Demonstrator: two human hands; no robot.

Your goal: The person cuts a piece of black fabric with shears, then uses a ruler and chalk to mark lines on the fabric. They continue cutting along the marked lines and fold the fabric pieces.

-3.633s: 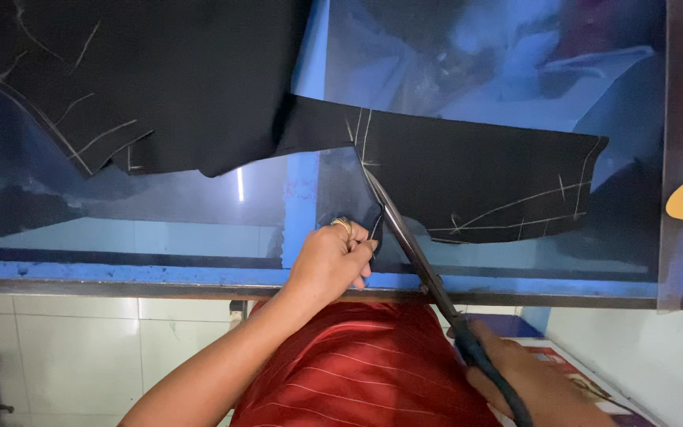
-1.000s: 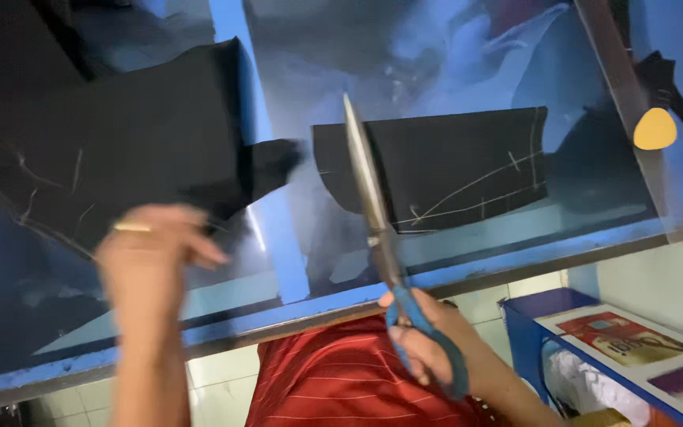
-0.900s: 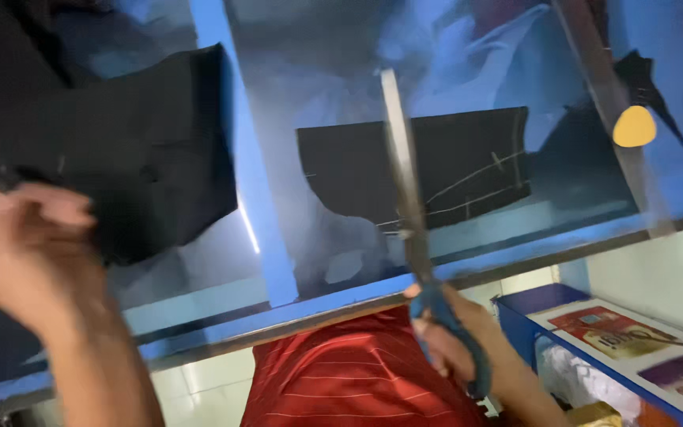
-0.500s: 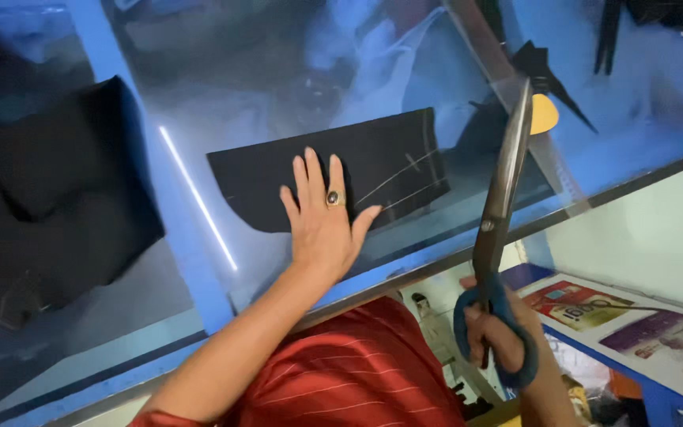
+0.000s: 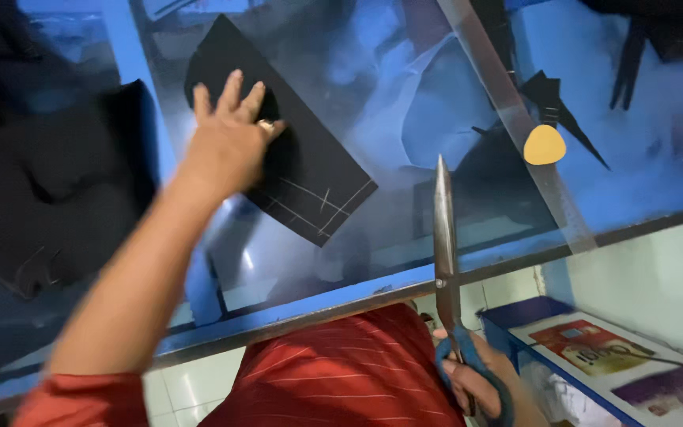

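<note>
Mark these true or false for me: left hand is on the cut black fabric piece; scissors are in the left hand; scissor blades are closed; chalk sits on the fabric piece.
1. The left hand rests on the black fabric piece. True.
2. The scissors are in the left hand. False: the right hand holds them.
3. The scissor blades are closed. True.
4. The yellow tailor's chalk sits on the fabric piece. False: it lies apart, to the right on the glass table.

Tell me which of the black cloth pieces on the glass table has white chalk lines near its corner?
The small cut piece under the left hand, in the middle of the glass. The larger black cloth at the left lies apart, untouched.
</note>
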